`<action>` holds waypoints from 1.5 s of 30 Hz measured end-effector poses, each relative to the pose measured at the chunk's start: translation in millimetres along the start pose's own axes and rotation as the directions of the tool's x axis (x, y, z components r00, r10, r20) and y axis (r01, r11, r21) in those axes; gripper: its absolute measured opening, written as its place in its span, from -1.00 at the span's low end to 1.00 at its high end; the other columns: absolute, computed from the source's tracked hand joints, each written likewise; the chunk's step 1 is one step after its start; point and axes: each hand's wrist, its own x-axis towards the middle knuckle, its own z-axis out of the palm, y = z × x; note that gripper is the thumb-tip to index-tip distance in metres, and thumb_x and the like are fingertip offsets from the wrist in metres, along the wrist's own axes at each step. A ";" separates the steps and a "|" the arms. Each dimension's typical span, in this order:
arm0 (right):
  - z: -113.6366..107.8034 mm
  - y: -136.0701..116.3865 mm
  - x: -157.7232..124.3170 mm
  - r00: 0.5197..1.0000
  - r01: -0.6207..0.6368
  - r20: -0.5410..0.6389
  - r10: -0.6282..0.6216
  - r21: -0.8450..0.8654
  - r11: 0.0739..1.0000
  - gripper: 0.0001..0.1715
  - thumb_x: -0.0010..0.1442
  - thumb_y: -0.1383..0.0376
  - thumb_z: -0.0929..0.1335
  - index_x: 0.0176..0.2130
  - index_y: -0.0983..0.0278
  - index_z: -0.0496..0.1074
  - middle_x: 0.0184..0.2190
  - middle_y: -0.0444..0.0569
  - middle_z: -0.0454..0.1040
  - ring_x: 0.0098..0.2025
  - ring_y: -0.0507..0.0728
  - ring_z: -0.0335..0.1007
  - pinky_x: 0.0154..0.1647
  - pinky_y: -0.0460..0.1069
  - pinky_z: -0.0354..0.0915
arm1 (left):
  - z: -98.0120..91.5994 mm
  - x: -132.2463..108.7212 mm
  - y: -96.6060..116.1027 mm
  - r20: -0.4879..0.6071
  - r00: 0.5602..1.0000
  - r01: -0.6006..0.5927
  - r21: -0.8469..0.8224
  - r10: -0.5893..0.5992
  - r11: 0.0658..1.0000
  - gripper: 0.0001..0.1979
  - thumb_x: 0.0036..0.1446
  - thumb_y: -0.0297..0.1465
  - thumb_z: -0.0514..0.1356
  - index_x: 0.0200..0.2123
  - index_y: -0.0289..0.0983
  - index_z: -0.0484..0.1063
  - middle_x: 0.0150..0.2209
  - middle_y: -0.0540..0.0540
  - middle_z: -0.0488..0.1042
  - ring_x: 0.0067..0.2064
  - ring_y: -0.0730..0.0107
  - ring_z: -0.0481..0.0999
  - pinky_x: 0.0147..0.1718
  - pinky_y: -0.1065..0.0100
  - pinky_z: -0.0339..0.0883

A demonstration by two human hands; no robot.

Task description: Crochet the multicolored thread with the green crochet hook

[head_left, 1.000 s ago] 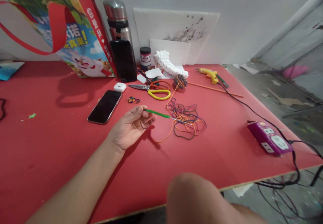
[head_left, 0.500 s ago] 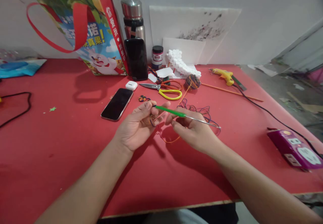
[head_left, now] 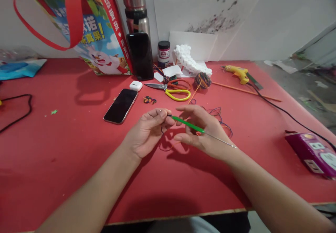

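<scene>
My left hand (head_left: pixel 149 129) pinches one end of a crochet hook between thumb and fingers, with dark yarn at the pinch. The hook's green grip (head_left: pixel 187 123) slants down to the right, and its thin metal shaft crosses over my right hand (head_left: pixel 203 129). The thumb and fingers of that hand are spread apart around the grip, not closed on it. A dark strand hangs below my left fingers. Loose orange and purple yarn (head_left: pixel 216 112) lies behind my right hand, and a multicoloured yarn ball (head_left: pixel 202 80) sits farther back. Near it is a small multicoloured crocheted piece (head_left: pixel 149 100).
Beyond my hands lie scissors (head_left: pixel 176 94), a phone (head_left: pixel 121 106) and a white earbud case (head_left: pixel 135 86). A bag (head_left: pixel 105 50), a flask (head_left: pixel 133 1) and a black phone (head_left: pixel 140 56) stand behind. At right are a yellow glue gun (head_left: pixel 237 73) and a purple box (head_left: pixel 313 152).
My right fingers have spread apart. The crochet hook has shifted right and tilts more steeply downward. My left hand still pinches its end, and the camera view has shifted slightly.
</scene>
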 end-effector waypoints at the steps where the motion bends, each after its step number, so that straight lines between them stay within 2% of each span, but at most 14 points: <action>1: 0.3 -1.2 -1.4 0.996 0.071 -0.049 -0.072 -0.023 0.997 -0.31 0.13 0.10 0.61 0.16 0.18 0.42 -0.22 -0.12 0.53 -0.52 -0.04 0.33 -0.52 -0.09 0.32 | 0.7 -0.3 -0.3 -0.003 1.000 0.013 0.031 -0.013 0.999 -0.85 0.04 -0.45 0.53 -0.41 -0.35 0.64 -0.52 -0.03 0.61 -0.40 0.47 0.61 -0.22 0.47 0.49; 2: 1.4 -2.4 -2.9 0.986 0.144 -0.077 -0.150 -0.072 0.987 -0.35 0.17 0.13 0.59 0.17 0.17 0.42 -0.22 -0.12 0.53 -0.50 -0.04 0.35 -0.50 -0.09 0.33 | 1.8 -0.9 -0.6 -0.001 1.000 0.026 0.057 -0.026 0.998 -0.84 0.03 -0.44 0.54 -0.41 -0.35 0.64 -0.51 -0.05 0.61 -0.40 0.47 0.61 -0.24 0.47 0.49; 5: 4.6 -5.6 -5.9 0.919 0.335 -0.110 -0.379 -0.289 0.897 -0.66 0.31 0.30 0.48 0.07 0.16 0.48 -0.27 -0.10 0.58 -0.41 0.01 0.47 -0.39 -0.08 0.39 | 6.3 -3.4 -1.3 0.020 0.998 0.064 0.103 -0.066 0.993 -0.79 -0.02 -0.40 0.57 -0.44 -0.36 0.63 -0.50 -0.06 0.62 -0.42 0.48 0.59 -0.26 0.47 0.50; 8: 3.1 -5.6 -5.9 0.858 0.460 -0.091 -0.505 -0.299 0.836 -0.69 0.31 0.39 0.45 0.04 0.18 0.50 -0.26 -0.04 0.63 -0.33 0.07 0.55 -0.32 -0.04 0.44 | 10.5 -6.4 -1.1 0.050 0.993 0.099 0.105 -0.105 0.990 -0.75 -0.06 -0.37 0.60 -0.47 -0.36 0.62 -0.52 -0.06 0.62 -0.45 0.48 0.58 -0.29 0.47 0.51; 11: 0.6 -2.4 -5.0 0.865 0.479 -0.082 -0.495 -0.158 0.864 -0.67 0.30 0.36 0.48 0.05 0.21 0.50 -0.30 -0.03 0.60 -0.34 0.09 0.53 -0.35 -0.01 0.45 | 12.2 -9.0 -0.7 0.082 0.987 0.127 0.105 -0.136 0.986 -0.74 -0.06 -0.36 0.60 -0.48 -0.36 0.62 -0.53 -0.07 0.62 -0.47 0.48 0.60 -0.31 0.49 0.51; 13: 0.9 -0.8 -5.1 0.874 0.465 -0.096 -0.476 -0.116 0.878 -0.73 0.32 0.36 0.47 0.02 0.21 0.52 -0.30 -0.02 0.61 -0.33 0.09 0.53 -0.35 -0.01 0.46 | 12.0 -9.9 -1.0 0.089 0.988 0.120 0.110 -0.130 0.987 -0.75 -0.04 -0.37 0.59 -0.48 -0.37 0.63 -0.51 -0.08 0.63 -0.44 0.47 0.62 -0.29 0.48 0.52; 16: 2.8 -0.8 -5.9 0.885 0.422 -0.145 -0.443 -0.157 0.893 -0.81 0.37 0.38 0.42 -0.03 0.19 0.55 -0.29 -0.04 0.64 -0.32 0.08 0.55 -0.31 -0.01 0.47 | 10.9 -10.2 -1.9 0.093 0.989 0.101 0.116 -0.112 0.988 -0.78 0.01 -0.36 0.56 -0.42 -0.37 0.66 -0.45 -0.10 0.66 -0.37 0.42 0.65 -0.24 0.43 0.55; 19: 3.3 -2.6 -6.0 0.893 0.385 -0.168 -0.419 -0.201 0.901 -0.81 0.37 0.38 0.42 -0.03 0.18 0.56 -0.28 -0.05 0.65 -0.31 0.07 0.56 -0.29 -0.02 0.48 | 10.0 -9.8 -2.4 0.113 0.988 0.093 0.114 -0.106 0.989 -0.79 0.06 -0.34 0.54 -0.38 -0.38 0.68 -0.42 -0.12 0.67 -0.35 0.38 0.67 -0.20 0.39 0.57; 23: 0.1 -4.2 -4.0 0.867 0.433 -0.152 -0.474 -0.237 0.870 -0.76 0.35 0.39 0.43 -0.01 0.18 0.58 -0.20 0.03 0.66 -0.19 0.13 0.61 -0.17 0.03 0.54 | 9.0 -9.4 -1.0 0.145 0.985 0.080 0.110 -0.096 0.991 -0.77 0.11 -0.29 0.51 -0.33 -0.38 0.71 -0.39 -0.17 0.70 -0.34 0.34 0.68 -0.19 0.37 0.58; 27: -4.2 -5.0 -3.6 0.863 0.429 -0.137 -0.487 -0.312 0.848 -0.72 0.35 0.39 0.42 0.01 0.15 0.63 -0.16 0.06 0.65 -0.20 0.14 0.64 -0.17 0.03 0.57 | 8.8 -9.5 1.0 0.164 0.982 0.075 0.115 -0.093 0.991 -0.70 0.19 -0.20 0.45 -0.28 -0.38 0.72 -0.38 -0.21 0.71 -0.34 0.29 0.70 -0.24 0.36 0.59; 31: -4.8 -6.2 -4.5 0.866 0.421 -0.150 -0.476 -0.295 0.858 -0.68 0.36 0.38 0.43 0.05 0.10 0.63 -0.11 0.04 0.67 -0.15 0.16 0.67 -0.12 0.04 0.59 | 10.8 -10.6 -0.2 0.155 0.986 0.037 0.109 -0.054 0.993 -0.85 0.09 -0.39 0.51 -0.29 -0.34 0.69 -0.34 -0.15 0.72 -0.31 0.32 0.72 -0.20 0.37 0.60; 33: -3.6 -6.4 -4.7 0.873 0.414 -0.157 -0.462 -0.265 0.871 -0.69 0.36 0.36 0.44 0.05 0.08 0.62 -0.11 0.03 0.69 -0.15 0.17 0.67 -0.12 0.06 0.59 | 11.5 -10.9 -1.4 0.141 0.990 0.001 0.125 -0.018 0.992 -0.85 0.06 -0.46 0.52 -0.30 -0.33 0.65 -0.34 -0.11 0.71 -0.31 0.33 0.72 -0.19 0.35 0.61; 40: 0.6 -4.9 -4.7 0.894 0.397 -0.146 -0.424 -0.181 0.900 -0.68 0.33 0.41 0.45 0.04 0.13 0.62 -0.14 0.02 0.67 -0.16 0.13 0.62 -0.16 0.03 0.55 | 9.8 -11.0 -0.8 0.111 0.993 -0.070 0.202 0.048 0.977 -0.72 0.07 -0.48 0.51 -0.20 -0.28 0.51 -0.38 -0.08 0.71 -0.37 0.30 0.71 -0.27 0.35 0.57; 45: 2.6 -4.2 -5.5 0.907 0.363 -0.175 -0.383 -0.135 0.922 -0.73 0.32 0.38 0.47 -0.01 0.12 0.66 -0.16 0.01 0.64 -0.16 0.14 0.61 -0.11 0.06 0.55 | 13.2 -13.0 -1.6 0.112 0.992 -0.085 0.232 0.061 0.969 -0.67 0.09 -0.47 0.50 -0.13 -0.25 0.47 -0.37 -0.07 0.72 -0.35 0.28 0.72 -0.24 0.34 0.56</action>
